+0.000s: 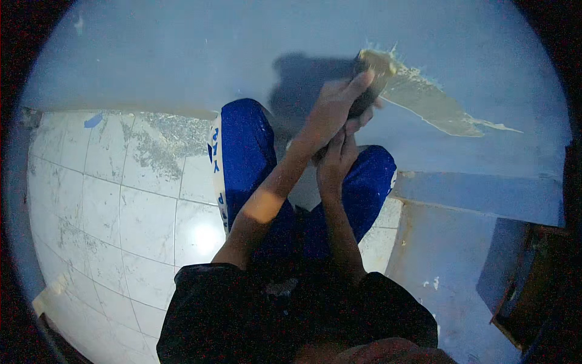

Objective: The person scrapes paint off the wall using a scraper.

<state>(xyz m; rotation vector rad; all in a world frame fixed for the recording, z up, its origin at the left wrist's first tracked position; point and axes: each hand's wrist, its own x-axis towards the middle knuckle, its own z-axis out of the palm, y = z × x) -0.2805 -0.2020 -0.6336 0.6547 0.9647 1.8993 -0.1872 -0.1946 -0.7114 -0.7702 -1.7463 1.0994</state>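
Note:
Both hands are around a dark hand tool (363,102) of a kind I cannot tell, its front end against the blue painted wall (182,59). My left hand (334,102) grips the tool's front part, with the thumb along its upper side. Behind and below it, my right hand (341,148) is closed around the rear part, which the fingers mostly hide. The tool's front meets the upper left end of a long bare grey patch (427,98) with ragged, peeling paint edges. Small flakes or strands stick out at the tool's tip.
My bent knees in blue trousers (248,132) flank the forearms, close to the wall. White floor tiles (150,214) bear grey dust and a blue paint flake (93,120). At right are a blue ledge (477,191) and a dark opening (532,277).

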